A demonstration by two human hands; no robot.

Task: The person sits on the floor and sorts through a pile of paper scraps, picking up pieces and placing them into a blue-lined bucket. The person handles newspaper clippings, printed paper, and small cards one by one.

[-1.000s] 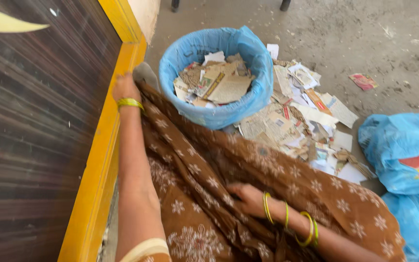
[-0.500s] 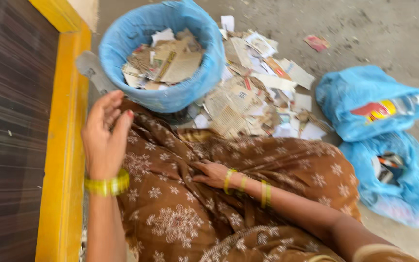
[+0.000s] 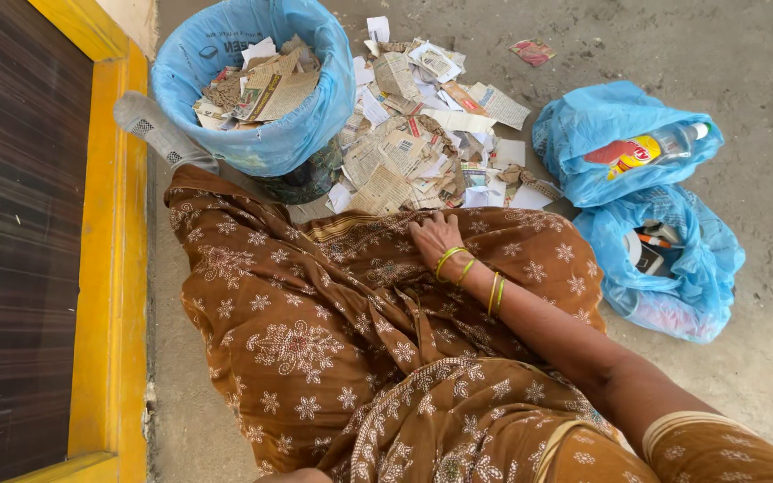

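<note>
My right hand [image 3: 433,238] lies flat on the brown patterned cloth [image 3: 315,313] over my lap, fingers spread and holding nothing, with yellow bangles on the wrist. My left hand is out of view. Just beyond the cloth stands a bin lined with a blue bag [image 3: 252,80], full of torn paper scraps. A heap of torn newspaper pieces [image 3: 422,134] lies on the floor to the right of the bin, a short way past my right hand.
Two blue plastic bags [image 3: 624,148] [image 3: 673,268] lie on the concrete floor at the right; one holds a plastic bottle [image 3: 664,143]. A dark wooden door with a yellow frame [image 3: 114,268] runs along the left. A grey sock-covered foot [image 3: 158,130] shows beside the bin.
My left hand, raised by the yellow frame before, has dropped out of view. My right hand slid across the cloth toward the paper heap. The view shifted, showing both blue bags.
</note>
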